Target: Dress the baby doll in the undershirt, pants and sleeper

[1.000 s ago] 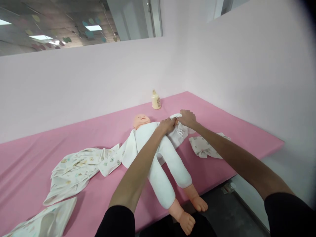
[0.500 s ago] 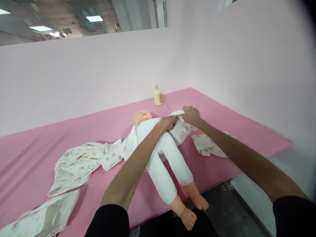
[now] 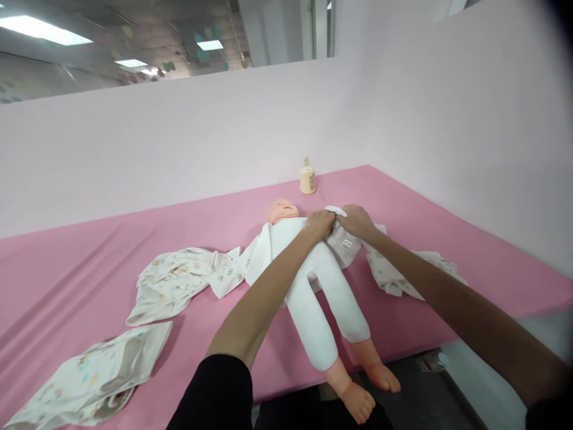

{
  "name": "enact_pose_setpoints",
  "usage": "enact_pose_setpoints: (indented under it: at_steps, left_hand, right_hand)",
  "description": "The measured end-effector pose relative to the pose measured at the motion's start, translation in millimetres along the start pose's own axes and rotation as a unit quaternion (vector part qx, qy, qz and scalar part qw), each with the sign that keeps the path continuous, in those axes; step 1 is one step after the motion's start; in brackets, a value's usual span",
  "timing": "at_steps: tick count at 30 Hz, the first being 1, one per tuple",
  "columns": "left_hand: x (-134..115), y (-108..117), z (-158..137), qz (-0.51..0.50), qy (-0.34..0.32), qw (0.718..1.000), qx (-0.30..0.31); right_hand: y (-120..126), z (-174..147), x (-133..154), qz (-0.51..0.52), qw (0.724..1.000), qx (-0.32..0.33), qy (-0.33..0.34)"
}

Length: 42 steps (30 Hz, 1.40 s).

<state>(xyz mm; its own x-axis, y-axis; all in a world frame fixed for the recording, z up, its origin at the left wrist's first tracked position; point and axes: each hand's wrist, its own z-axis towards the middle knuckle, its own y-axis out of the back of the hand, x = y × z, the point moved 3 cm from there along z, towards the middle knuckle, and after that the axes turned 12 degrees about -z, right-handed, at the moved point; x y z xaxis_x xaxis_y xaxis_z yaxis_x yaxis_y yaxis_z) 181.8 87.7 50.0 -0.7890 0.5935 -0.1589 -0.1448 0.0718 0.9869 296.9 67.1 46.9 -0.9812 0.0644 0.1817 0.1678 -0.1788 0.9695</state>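
A baby doll lies on its back with its head away from me and its bare feet over the table's near edge. Its body is white cloth. A white baby shirt, with a small label showing, is spread beneath it. Beside the doll's shoulder, my left hand is closed on the shirt's bunched cloth. My right hand grips the same cloth just to the right, the two hands almost touching. The doll's arm on that side is hidden by my hands and the cloth.
Printed baby clothes lie left of the doll, and a folded printed cloth is nearer me. Another printed garment rests under my right forearm. A pump bottle stands at the back of the pink table, near the wall.
My right hand has moved closer to my left, and the cloth between them is bunched together. My left fingers have curled in more. The view has turned slightly left.
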Motion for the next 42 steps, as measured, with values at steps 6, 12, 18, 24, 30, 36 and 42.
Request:
enact_pose_setpoints:
  at_steps: [6,12,18,24,30,36,42]
  left_hand:
    - [16,21,-53,-0.053,-0.001,0.998,-0.035]
    - [58,21,-165,-0.09,0.16,0.959,-0.215]
    - [94,-8,-236,-0.155,0.3,0.918,-0.209]
    - [92,-19,-245,-0.198,0.306,0.905,-0.221]
    - [82,-12,-247,-0.303,0.32,0.877,-0.191]
    - [47,10,-246,-0.534,0.234,0.771,-0.256]
    - [-2,14,-225,-0.483,0.127,0.855,-0.139]
  right_hand:
    - [10,-20,-15,0.111,0.993,0.033,0.009]
    - [7,-55,-52,0.1,0.987,0.121,0.04]
    - [2,-84,-27,0.338,0.921,0.193,0.017]
    - [7,-85,50,0.436,0.883,0.175,0.019]
    - [16,-75,83,0.448,0.876,0.176,0.026]
    - [29,-88,78,0.219,0.961,0.145,0.092]
    - [44,-104,80,-0.003,0.957,0.164,0.239]
